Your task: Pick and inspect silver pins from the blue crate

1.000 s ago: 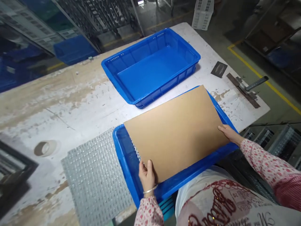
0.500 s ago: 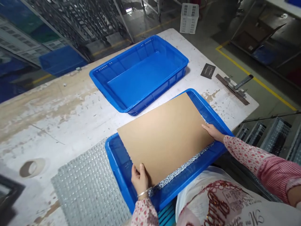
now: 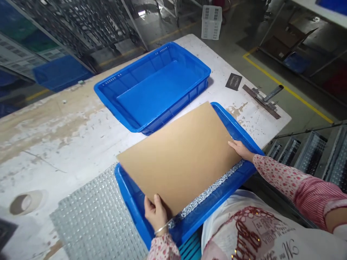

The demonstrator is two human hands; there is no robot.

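A flat brown cardboard sheet (image 3: 181, 155) lies over a blue plastic tray (image 3: 233, 122) at the table's near edge. My left hand (image 3: 156, 215) grips the sheet's near left corner, thumb on top. On its right side, my right hand (image 3: 242, 150) pinches the edge, the thumb showing above. Along the sheet's near edge many small silvery metal pieces (image 3: 206, 195) show in the tray; the rest of the tray's contents are hidden under the cardboard. The far left corner of the sheet juts out past the tray's rim.
Behind stands a second blue tray (image 3: 154, 94) with a bare bottom. A bumpy grey sheet (image 3: 94, 213) and a tape roll core (image 3: 25, 203) lie left. Toward the right end are a dark card (image 3: 233, 82) and a metal fixture (image 3: 261, 101). A white crate (image 3: 211, 22) stands on the floor.
The far left part of the cardboard sheet has lifted and shifted to the left, sticking out further over the tray's rim. Both hands keep hold of it. The view has shifted slightly.
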